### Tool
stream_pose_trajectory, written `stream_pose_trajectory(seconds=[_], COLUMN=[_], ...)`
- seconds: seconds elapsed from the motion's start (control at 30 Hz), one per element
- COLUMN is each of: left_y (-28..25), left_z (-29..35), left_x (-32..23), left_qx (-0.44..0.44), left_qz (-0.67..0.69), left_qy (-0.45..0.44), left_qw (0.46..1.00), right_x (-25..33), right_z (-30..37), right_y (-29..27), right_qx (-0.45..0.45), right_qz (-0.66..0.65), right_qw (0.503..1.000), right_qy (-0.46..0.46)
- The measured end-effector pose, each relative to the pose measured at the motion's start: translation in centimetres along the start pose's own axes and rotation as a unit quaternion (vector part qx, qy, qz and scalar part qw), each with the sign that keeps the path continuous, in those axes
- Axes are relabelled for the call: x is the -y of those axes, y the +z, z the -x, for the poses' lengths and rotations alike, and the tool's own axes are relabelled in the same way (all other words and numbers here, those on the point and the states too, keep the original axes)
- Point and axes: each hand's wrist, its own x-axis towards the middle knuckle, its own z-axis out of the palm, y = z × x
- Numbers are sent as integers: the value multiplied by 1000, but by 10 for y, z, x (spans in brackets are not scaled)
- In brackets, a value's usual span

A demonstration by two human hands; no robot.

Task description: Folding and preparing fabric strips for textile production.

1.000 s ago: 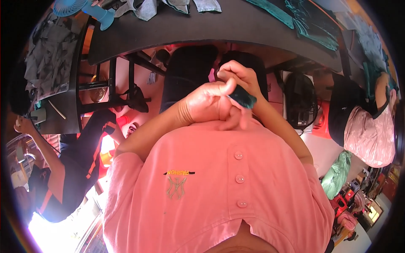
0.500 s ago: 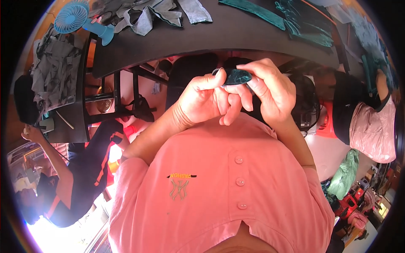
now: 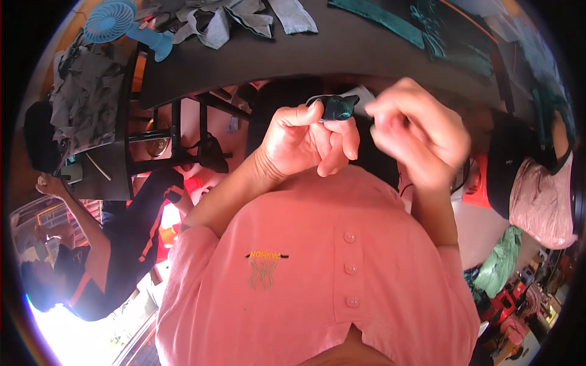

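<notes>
Between the thumb and fingers of my left hand [image 3: 308,137] is a small piece of shiny dark green cloth [image 3: 337,108], velvet-like and folded or bunched. The hand is closed on its left end, with the lower fingers loosely curled beneath. My right hand [image 3: 424,131] is raised to the right of the cloth, apart from it. Its fingers are curled in toward the thumb and blurred by motion; anything pinched in them is too small or smeared to make out.
A dark table [image 3: 244,61] spans the far side, bearing grey cloth strips [image 3: 213,24], green cloth pieces [image 3: 381,21] and a blue fan [image 3: 110,21]. More grey cloth [image 3: 88,94] lies at left. One person [image 3: 91,250] sits at left; another's arm [image 3: 560,137] shows at right.
My right hand has come away from the cloth, moving right and slightly toward me, its fingers now curled. The left hand keeps its hold; the cloth looks more bunched.
</notes>
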Motion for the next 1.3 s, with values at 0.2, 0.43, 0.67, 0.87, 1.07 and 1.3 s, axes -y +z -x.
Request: stream_pose_trajectory(seconds=[0.2,0.43,0.67,0.87,1.07,1.3], left_y=[-19,-7,0,-6,-29,-17], left_z=[12,10,12,16,25,20], left_x=[4,7,8,11,-9,10], left_qx=[-40,-65,-96,-185,-141,-184], left_qz=[-1,-12,-69,-14,-40,-64], left_qy=[33,30,14,-23,69,28], left_qw=[999,997,993,982,987,980], right_x=[38,-18,-28,-27,-22,-48], right_z=[-29,2,4,18,28,20], right_y=[-13,4,9,14,7,37], right_qx=[366,-7,-1,23,35,-69], right_qz=[-301,27,87,-188,17,126], right_qw=[860,999,996,965,983,989], right_qy=[-191,17,16,180,179,34])
